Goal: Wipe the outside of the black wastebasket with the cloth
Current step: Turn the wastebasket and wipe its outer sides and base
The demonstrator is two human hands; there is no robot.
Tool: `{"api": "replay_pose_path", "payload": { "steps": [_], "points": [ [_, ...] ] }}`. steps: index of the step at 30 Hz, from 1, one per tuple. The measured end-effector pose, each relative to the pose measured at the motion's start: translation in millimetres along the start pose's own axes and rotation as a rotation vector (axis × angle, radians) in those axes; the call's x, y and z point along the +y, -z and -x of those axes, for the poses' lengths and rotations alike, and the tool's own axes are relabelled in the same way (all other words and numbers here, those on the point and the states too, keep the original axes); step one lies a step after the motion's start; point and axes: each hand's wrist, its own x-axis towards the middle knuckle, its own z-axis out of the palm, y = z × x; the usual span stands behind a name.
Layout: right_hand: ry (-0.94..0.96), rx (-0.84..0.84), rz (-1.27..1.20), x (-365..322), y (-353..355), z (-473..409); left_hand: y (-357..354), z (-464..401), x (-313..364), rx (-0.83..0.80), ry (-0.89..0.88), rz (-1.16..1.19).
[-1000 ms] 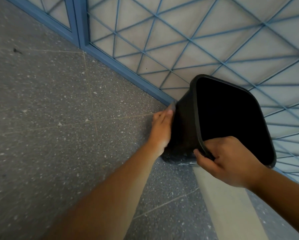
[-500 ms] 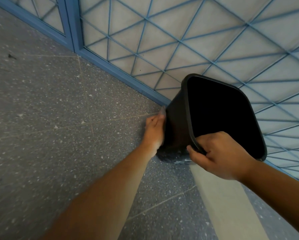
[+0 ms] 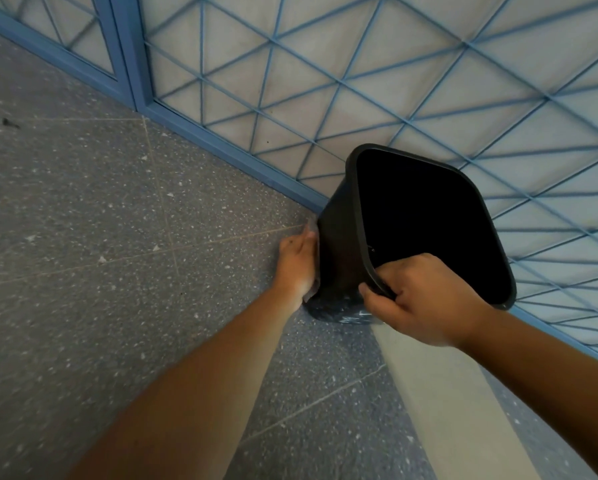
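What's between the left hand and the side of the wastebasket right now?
In the head view, the cloth lies there: the left hand presses it flat against the black wastebasket outer wall, only its pale edges showing.

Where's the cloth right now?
In the head view the cloth is left of centre, pressed flat by the left hand against the left outer wall of the black wastebasket, only its edges showing.

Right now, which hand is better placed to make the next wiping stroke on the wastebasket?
Left. The left hand presses the cloth flat against the wastebasket side, while the right hand grips its rim.
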Motion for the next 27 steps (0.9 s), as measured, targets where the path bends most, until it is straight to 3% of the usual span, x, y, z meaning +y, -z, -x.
{"api": "replay_pose_path", "payload": {
  "steps": [3, 7, 11, 14, 18, 22, 27],
  "points": [
    [0.007, 0.011, -0.002, 1, 0, -2, -4, 3, 10, 0.032, -0.07, 0.036],
    [0.0, 0.001, 0.001, 0, 1, 0, -4, -3, 6, 0.011, 0.026, 0.052],
    [-0.002, -0.004, -0.001, -1, 1, -2, -8, 2, 11, 0.059, -0.084, 0.041],
    [0.008, -0.02, 0.008, -2, 3, -2, -11, -3, 8, 0.035, -0.009, 0.074],
    [0.02, -0.003, 0.001, -3, 3, -1, -15, -5, 14, 0.068, -0.139, 0.043],
    [0.011, -0.013, -0.014, -3, 4, -1, -8, -16, 0, 0.001, 0.094, 0.049],
    [0.012, 0.005, 0.006, -3, 2, -1, -15, -2, -2, 0.041, -0.092, -0.053]
  ]
}}
